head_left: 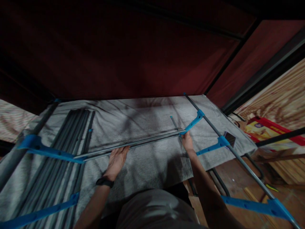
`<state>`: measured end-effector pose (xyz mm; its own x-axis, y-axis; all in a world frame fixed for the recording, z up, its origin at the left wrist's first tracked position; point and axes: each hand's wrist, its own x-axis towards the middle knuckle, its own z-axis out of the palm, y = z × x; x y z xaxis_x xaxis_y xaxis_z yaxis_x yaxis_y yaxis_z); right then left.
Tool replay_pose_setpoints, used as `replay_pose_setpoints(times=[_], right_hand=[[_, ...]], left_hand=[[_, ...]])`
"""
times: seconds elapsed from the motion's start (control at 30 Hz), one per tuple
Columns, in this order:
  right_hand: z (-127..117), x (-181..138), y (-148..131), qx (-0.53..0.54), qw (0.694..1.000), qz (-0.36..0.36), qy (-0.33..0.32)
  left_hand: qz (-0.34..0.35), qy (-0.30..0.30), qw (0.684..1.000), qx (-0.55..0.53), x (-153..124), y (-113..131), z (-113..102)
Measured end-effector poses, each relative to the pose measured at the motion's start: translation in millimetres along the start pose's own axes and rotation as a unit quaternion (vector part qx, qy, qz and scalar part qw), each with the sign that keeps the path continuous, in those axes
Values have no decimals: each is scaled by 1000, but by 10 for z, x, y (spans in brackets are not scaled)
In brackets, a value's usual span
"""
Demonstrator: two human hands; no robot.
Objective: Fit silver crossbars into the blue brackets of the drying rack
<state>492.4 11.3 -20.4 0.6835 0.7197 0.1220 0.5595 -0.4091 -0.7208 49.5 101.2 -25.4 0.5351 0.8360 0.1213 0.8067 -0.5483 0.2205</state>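
Observation:
A long grey metal rod (143, 142) spans between blue plastic connectors over a grey fabric sheet (147, 165). My left hand (117, 160), with a black watch on its wrist, lies with its fingers stretched up against the rod near its middle. My right hand (187, 142) grips the rod's right end where it meets a blue connector (194, 122). The rod's left end sits in another blue connector (47, 151). A short grey rod (173, 122) lies on the fabric just behind my right hand.
Several grey rods (71, 149) lie bundled on the fabric at left. A metal side pole (228, 146) with blue connectors runs along the right. Dark red fabric walls (133, 54) rise behind. A red and yellow box (267, 130) lies on the floor at right.

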Motion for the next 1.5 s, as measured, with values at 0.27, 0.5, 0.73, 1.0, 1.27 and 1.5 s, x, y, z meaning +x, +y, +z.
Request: replay_pose_setpoints(times=[0.27,0.5,0.73,1.0,1.27,1.5], right_hand=[[-48,-14,-104,-5,1000,16,-8],[-55,-14,-152,-12,1000,24,-4],[-61,-16,-158,-14,1000,21,-6],[-67,-7,-134,-11,1000,14,-19],[-73,-11,-149,-22,999,24,-27],[-6,-35,-143,-46,998,45,-13]], left_hand=[[-6,11,1000,-27,-2,34,-24],[13,25,999,-31,-41,24,-11],[14,17,999,-40,-29,-8,3],[12,10,999,-35,-30,-1,-16],[6,8,999,-52,-31,-8,-24],[9,-5,998,-62,-10,-26,-16]])
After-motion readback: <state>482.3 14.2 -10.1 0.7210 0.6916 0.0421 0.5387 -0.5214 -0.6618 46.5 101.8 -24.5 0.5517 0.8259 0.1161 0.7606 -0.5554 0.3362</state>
